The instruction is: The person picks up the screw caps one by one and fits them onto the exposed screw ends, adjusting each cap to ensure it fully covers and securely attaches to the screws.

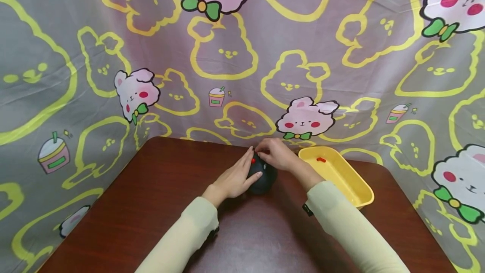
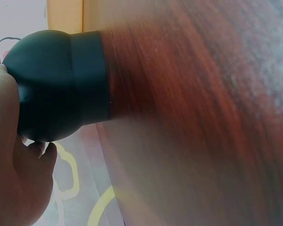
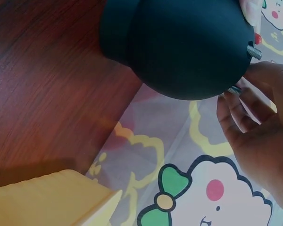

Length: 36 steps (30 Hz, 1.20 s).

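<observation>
A black ball-shaped body (image 1: 265,183) stands on the table on a short, straight collar (image 2: 90,77). My left hand (image 1: 235,177) cups its side, thumb across the near face and fingers along the left. Threaded metal studs stick out of its top; one stud (image 3: 254,52) shows bare. At another stud (image 3: 234,90), my right hand (image 1: 278,153) pinches with thumb and fingertips, which partly cover it. Close to the left fingertips sits a small red knob (image 1: 253,161) on the ball.
Right of the ball, a yellow tray (image 1: 365,186) holds a small red piece (image 1: 321,160). The brown wooden table (image 1: 159,205) reaches back to a grey curtain (image 1: 227,117) with cartoon prints, close behind the ball and the right hand.
</observation>
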Motion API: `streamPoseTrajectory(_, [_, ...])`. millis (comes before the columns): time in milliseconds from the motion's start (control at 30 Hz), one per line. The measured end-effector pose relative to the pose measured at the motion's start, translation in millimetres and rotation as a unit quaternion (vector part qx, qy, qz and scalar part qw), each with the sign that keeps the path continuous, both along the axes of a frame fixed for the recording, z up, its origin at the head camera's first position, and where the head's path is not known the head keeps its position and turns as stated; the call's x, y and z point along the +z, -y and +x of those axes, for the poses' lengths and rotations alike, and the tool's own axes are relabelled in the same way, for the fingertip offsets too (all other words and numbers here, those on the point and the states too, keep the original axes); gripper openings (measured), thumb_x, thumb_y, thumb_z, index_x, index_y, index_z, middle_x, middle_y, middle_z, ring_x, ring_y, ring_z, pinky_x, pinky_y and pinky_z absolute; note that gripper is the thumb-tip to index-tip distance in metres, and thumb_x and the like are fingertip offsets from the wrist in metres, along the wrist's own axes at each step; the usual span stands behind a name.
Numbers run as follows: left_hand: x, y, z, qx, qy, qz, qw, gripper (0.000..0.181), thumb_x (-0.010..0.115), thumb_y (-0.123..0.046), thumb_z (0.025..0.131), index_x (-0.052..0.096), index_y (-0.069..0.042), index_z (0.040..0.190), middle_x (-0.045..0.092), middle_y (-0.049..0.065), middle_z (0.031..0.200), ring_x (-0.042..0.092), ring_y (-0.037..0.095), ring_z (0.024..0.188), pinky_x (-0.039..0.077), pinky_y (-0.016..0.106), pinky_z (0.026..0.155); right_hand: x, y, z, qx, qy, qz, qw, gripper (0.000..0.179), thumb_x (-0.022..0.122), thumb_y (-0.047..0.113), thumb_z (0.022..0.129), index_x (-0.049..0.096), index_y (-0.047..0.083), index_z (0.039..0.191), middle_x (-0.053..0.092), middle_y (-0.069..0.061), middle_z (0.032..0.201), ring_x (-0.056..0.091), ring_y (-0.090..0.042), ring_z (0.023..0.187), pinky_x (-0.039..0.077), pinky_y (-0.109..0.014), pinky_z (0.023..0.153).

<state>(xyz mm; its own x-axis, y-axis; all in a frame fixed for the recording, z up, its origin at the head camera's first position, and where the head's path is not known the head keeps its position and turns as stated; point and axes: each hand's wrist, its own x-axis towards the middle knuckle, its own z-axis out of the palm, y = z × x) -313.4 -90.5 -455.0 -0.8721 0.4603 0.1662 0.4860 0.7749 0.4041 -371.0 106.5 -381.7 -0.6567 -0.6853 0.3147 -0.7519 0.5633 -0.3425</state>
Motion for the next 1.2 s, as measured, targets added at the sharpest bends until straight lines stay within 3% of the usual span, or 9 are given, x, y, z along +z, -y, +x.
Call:
streamPoseTrajectory(467, [-8.0,1.3,-1.2,0.002,0.004,0.006,1.0000,0.092,0.031,-0.071,0.102,0.001,-0.010,0.165,-0.002,0.003,0.173,0.011,0.016,0.157,0.024,0.038,0.123,3.2,-13,4.3,-0.001,0.018,0.034,0.9993,0.021,0.063,0.004,0.096,0.074,0.000,0.113,0.072,-0.010,0.108,0.065,-0.026,0.103,0.053,-0.046,0.097])
streamPoseTrajectory(933, [1.5,2.0,-2.8,0.010,0.000,0.012,0.9999,0.091,0.036,-0.067,0.103,0.002,-0.011,0.166,-0.002,0.000,0.173,0.011,0.014,0.157,0.022,0.036,0.124,16.6,-44,0.3,-0.011,0.001,0.034,0.9994,0.014,0.064,0.001,0.093,0.076,0.001,0.101,0.070,-0.008,0.096,0.064,-0.024,0.088,0.057,-0.044,0.083])
streamPoseTrajectory(1200, [-1.4,0.1,-1.4,0.003,-0.003,0.017,0.9998,0.093,0.036,-0.069,0.102,0.004,-0.009,0.165,-0.002,0.000,0.173,0.012,0.017,0.157,0.023,0.038,0.123,14.8,-68,-1.7,-0.031,0.009,0.034,0.9989,0.026,0.063,-0.001,0.092,0.076,0.001,0.115,0.072,-0.015,0.112,0.067,-0.030,0.101,0.056,-0.049,0.091])
